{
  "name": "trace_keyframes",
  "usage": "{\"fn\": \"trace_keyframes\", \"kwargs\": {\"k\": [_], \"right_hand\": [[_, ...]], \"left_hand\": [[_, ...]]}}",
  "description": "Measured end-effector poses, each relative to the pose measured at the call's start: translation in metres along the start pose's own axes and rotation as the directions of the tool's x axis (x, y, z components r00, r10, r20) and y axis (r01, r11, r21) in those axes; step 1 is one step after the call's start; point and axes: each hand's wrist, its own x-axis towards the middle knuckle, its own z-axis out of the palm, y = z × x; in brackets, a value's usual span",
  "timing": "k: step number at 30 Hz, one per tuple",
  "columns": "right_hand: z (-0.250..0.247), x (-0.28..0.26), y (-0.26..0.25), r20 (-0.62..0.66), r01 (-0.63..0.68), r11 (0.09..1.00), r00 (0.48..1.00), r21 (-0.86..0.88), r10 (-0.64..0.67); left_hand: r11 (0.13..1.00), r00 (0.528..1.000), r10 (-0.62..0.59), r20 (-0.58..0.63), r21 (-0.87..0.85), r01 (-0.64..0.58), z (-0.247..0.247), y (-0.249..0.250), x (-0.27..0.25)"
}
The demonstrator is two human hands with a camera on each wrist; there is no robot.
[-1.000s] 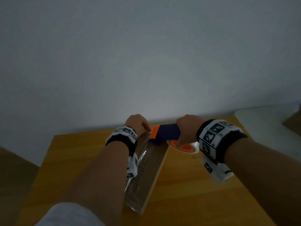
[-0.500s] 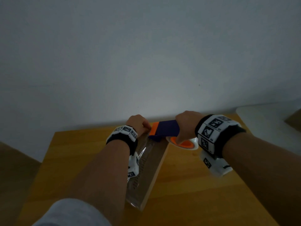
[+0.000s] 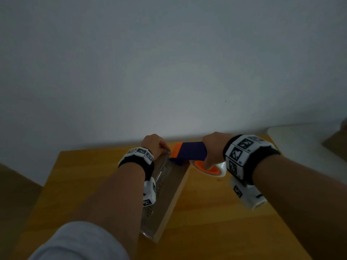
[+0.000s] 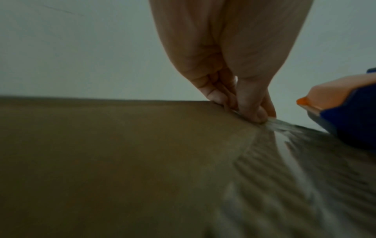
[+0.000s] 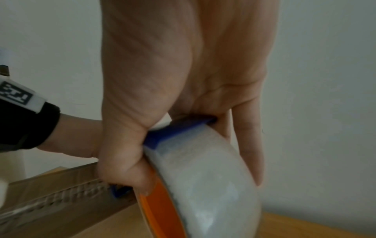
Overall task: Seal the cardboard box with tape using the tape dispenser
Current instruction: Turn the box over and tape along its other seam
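A long, narrow cardboard box (image 3: 170, 192) lies on the wooden table, with a strip of clear tape (image 3: 161, 177) along its top. At the box's far end, my left hand (image 3: 155, 145) pinches the tape (image 4: 280, 127) down against the edge with thumb and fingertips (image 4: 252, 112). My right hand (image 3: 214, 147) grips the blue and orange tape dispenser (image 3: 187, 152), its thumb in the orange core of the clear roll (image 5: 203, 185). The dispenser's orange-tipped head (image 4: 325, 99) sits just right of my left fingers, over the box's far end.
The yellow-brown table (image 3: 216, 222) ends against a plain pale wall (image 3: 169, 72). A white rounded surface (image 3: 304, 143) stands to the right, beyond the table's corner. Dark floor shows at the left (image 3: 15, 184).
The right hand and dispenser have shifted slightly away toward the wall at the box's far end. The left hand stays pinching the tape at the same spot.
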Motion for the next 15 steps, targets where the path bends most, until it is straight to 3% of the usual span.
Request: {"fn": "trace_keyframes", "kwargs": {"k": [15], "right_hand": [[0.013, -0.017, 0.039, 0.088, -0.039, 0.999, 0.995, 0.019, 0.037]], "left_hand": [[1.0, 1.0, -0.021, -0.002, 0.003, 0.021, 0.0, 0.003, -0.001]]}}
